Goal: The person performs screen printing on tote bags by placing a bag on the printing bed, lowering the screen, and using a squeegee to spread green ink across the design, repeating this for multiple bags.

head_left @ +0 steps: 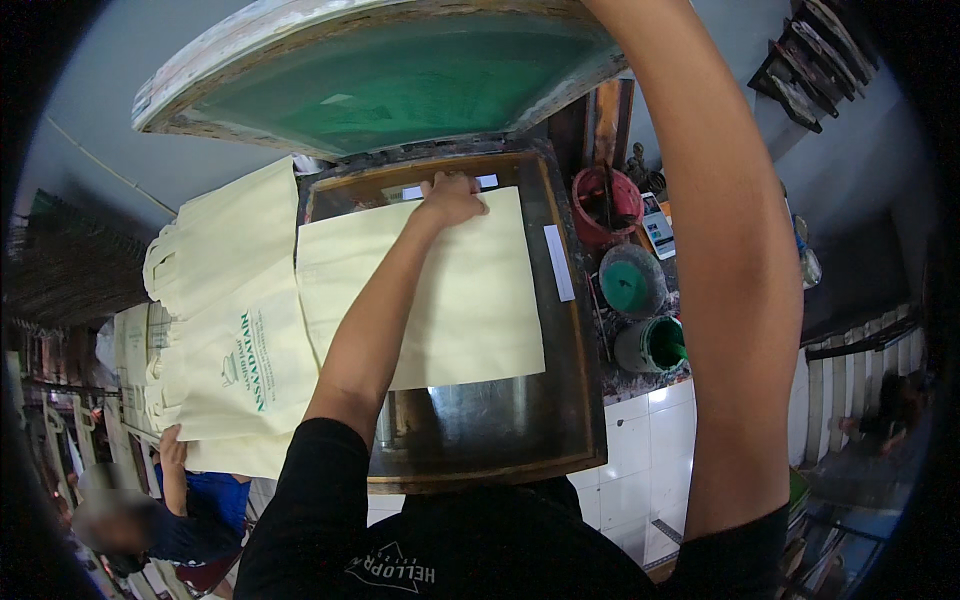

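My left hand [454, 199] lies on the upper edge of a blank cream fabric bag [470, 290], its fingers spread beside a white strip [488, 181]. The bag rests on a dark glassy board with a wooden rim [480, 478], partly under my left forearm. My right arm reaches up past the top edge of the head view, so the right hand is out of sight. Above the board, a screen-printing frame [400, 95] with green mesh is tilted up, near my right forearm.
Cream bags [235, 340], one with green print, are layered at left. A person's hand [173, 447] touches their lower edge. On the right stand a pink bucket [607, 205], a bowl of green ink [628, 284], a green ink tub [655, 345] and a phone [657, 227].
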Demonstrator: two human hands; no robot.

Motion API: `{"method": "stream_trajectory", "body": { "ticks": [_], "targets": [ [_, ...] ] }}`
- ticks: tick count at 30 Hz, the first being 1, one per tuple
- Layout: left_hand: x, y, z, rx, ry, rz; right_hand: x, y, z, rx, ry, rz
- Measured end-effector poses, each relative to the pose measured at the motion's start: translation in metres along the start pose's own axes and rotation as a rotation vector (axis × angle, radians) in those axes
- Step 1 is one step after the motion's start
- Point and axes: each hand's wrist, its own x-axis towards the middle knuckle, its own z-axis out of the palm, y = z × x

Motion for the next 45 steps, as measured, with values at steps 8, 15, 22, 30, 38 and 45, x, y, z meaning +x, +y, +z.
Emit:
{"method": "stream_trajectory", "body": {
  "ticks": [8,15,22,30,38,45],
  "targets": [
    [0.008,0.0,-0.02,0.042,-0.101,-0.012,0.004,0.0,0.002,0.052,0.069,-0.078],
    [-0.053,0.044,0.044,0.126,0.281,0.199,0.007,0.002,0.004,-0.006,0.045,-0.047],
    [-0.058,0.064,0.061,0.113,0.103,0.098,0.007,-0.001,0.005,-0.025,0.05,-0.035],
    [-0.06,0.08,0.052,0.086,0.024,-0.054,0.001,-0.005,-0.001,-0.01,0.0,-0.022],
    [-0.049,0.083,0.041,0.079,-0.08,-0.123,-0.001,-0.01,-0.005,0.028,-0.028,-0.009],
    [-0.054,0.079,0.031,0.0,0.113,-0.054,-0.038,-0.018,-0.018,0.23,-0.037,-0.078]
  ]
}}
